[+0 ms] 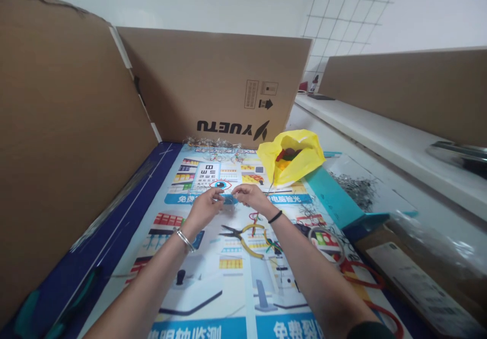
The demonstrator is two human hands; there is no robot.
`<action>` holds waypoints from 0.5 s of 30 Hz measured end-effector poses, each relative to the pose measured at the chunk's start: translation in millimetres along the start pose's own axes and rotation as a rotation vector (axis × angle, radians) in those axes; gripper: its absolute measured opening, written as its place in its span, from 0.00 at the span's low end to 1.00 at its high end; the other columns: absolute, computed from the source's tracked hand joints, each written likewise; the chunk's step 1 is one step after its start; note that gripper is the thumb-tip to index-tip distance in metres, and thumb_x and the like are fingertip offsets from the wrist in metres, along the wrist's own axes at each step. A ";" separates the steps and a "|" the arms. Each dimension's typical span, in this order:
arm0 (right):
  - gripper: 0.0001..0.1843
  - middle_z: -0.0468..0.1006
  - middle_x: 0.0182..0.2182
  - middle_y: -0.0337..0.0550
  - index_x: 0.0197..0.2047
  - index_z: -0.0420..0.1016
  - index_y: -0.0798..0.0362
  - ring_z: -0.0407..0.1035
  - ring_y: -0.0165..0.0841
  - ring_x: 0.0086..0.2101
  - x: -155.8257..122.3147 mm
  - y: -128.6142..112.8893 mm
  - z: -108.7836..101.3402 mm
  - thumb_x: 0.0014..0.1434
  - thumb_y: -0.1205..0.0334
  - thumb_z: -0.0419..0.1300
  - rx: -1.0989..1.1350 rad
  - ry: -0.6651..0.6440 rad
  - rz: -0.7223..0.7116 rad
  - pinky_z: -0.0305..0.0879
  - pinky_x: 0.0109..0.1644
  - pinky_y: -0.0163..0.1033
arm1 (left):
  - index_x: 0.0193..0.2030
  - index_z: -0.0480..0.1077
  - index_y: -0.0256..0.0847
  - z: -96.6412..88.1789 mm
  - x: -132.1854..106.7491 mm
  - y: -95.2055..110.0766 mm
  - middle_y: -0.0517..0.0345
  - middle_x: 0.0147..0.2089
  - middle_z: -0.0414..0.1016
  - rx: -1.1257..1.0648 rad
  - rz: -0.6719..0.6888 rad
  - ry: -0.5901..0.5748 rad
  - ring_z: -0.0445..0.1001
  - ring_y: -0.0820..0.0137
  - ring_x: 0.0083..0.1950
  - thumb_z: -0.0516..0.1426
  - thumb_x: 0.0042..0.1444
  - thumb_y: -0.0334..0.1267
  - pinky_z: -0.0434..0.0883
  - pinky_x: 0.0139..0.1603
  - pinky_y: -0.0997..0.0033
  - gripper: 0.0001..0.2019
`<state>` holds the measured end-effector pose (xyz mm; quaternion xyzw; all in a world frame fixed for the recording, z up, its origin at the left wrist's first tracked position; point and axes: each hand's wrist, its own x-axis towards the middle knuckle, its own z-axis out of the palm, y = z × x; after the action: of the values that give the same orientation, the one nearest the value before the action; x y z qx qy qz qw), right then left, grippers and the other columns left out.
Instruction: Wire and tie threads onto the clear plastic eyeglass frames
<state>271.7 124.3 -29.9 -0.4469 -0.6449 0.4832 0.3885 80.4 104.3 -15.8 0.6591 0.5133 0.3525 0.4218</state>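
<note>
Pinching almost fully closed, the left hand (206, 208) and right hand (251, 197) apparently held thin wire (229, 196), likely light, bendable and best gripped near its ends.

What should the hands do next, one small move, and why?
I'd probably lift the left hand and right hand slightly: they sit close together over the printed sheet, and whatever they may be pinching is hard to make out against its busy print. The pliers lie nearby, in neither hand.
</note>
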 end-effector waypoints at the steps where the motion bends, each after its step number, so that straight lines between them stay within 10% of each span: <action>1: 0.11 0.65 0.17 0.32 0.35 0.73 0.55 0.56 0.22 0.18 0.3 0.2 -0.5 0.48 0.60 0.57 -0.017 -0.005 -0.002 0.53 0.20 0.28 | 0.46 0.66 0.38 0.0 -0.1 0.3 0.55 0.37 0.74 -0.002 -0.006 0.002 0.73 0.73 0.28 0.54 0.47 0.33 0.70 0.25 0.75 0.17; 15: 0.09 0.68 0.20 0.34 0.33 0.75 0.55 0.56 0.22 0.18 -3.3 -8.8 -7.0 0.47 0.61 0.59 -0.125 -0.134 -0.005 0.53 0.21 0.28 | 0.43 0.69 0.39 -1.0 0.2 0.3 0.55 0.37 0.76 0.054 0.077 0.062 0.75 0.69 0.35 0.55 0.46 0.32 0.71 0.35 0.70 0.15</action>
<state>277.4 121.9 -20.0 -0.4351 -0.6995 0.4700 0.3170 79.6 104.7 -15.2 0.6782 0.5098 0.3746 0.3738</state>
